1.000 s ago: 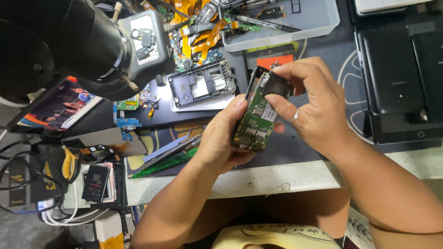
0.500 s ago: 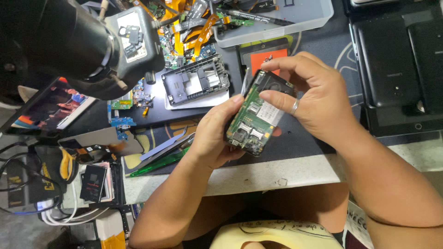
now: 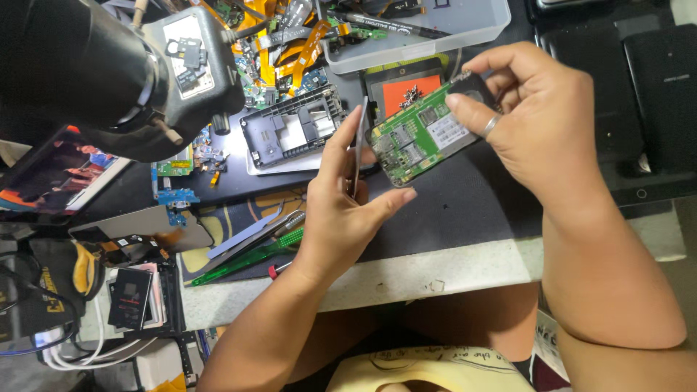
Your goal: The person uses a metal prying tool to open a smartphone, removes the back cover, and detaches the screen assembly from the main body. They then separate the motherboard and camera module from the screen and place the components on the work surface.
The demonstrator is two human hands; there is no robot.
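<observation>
Green circuit board (image 3: pixel 421 141): our right hand (image 3: pixel 541 120) pinches its far end, our left hand (image 3: pixel 348 207) clasps a thin panel (image 3: pixel 358 149) edge-on, above the open mat (image 3: pixel 465 210).

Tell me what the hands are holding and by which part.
Right hand pinches the green circuit board at its upper end; left hand grips a thin grey panel by its lower edge.

so the circuit board (image 3: pixel 425 138) sits between both hands above the mat (image 3: pixel 465 210), phone frame (image 3: pixel 294 131) to its left, plastic tray (image 3: pixel 414 29) behind.
</observation>
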